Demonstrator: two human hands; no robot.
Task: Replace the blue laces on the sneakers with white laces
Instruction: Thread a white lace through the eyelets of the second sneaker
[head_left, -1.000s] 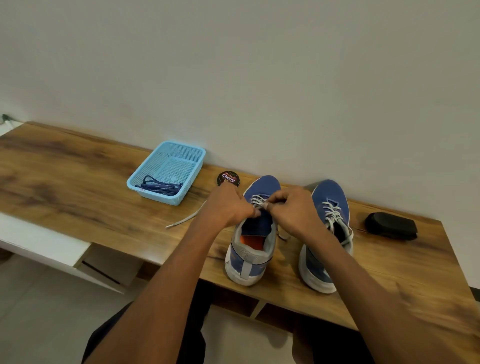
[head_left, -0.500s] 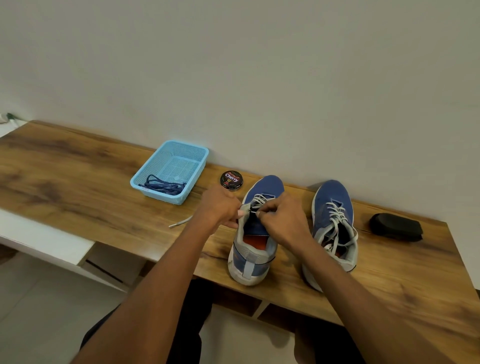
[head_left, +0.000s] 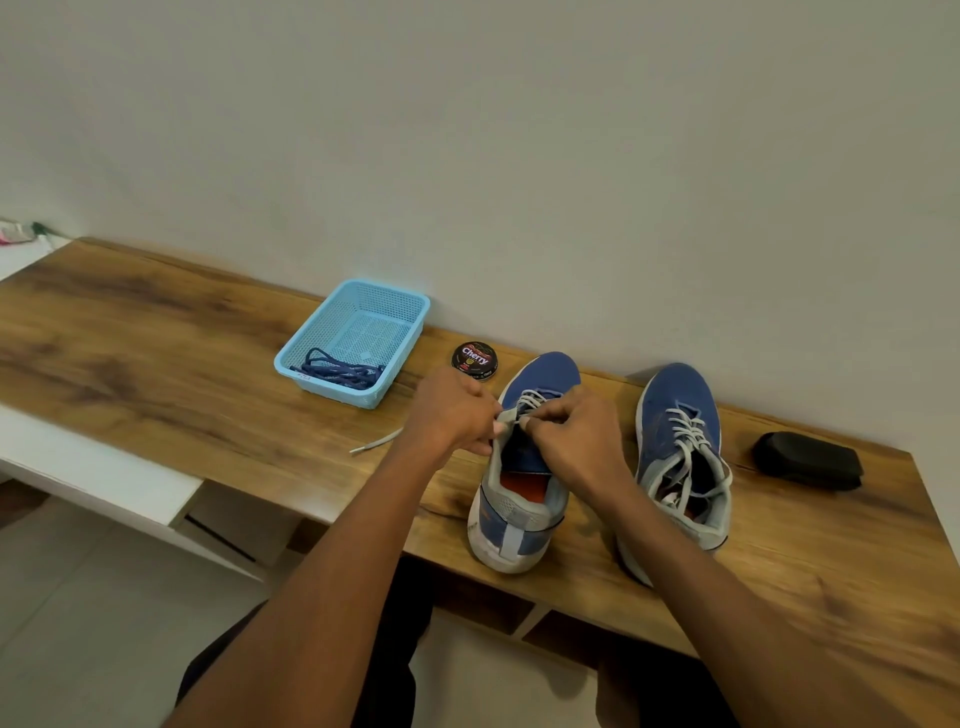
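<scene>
Blue laces (head_left: 337, 370) are out & lying in the basket (head_left: 387, 300). Right sneaker (head_left: 680, 457) looks fully laced in white. Left sneaker (head_left: 519, 499) has approx. 2 rows threaded. Left hand (head_left: 452, 415) & right hand (head_left: 576, 436) each pinch the white lace (head_left: 530, 400) at an eyelet; loose end (head_left: 375, 445) trails on the desk (head_left: 156, 364). Upper rows & tying left, I reckon.

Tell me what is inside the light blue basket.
The light blue basket holds a tangled bundle of dark blue laces, lying against its near wall. The rest of its perforated floor shows bare. Whatever lies beneath the bundle is covered.
</scene>
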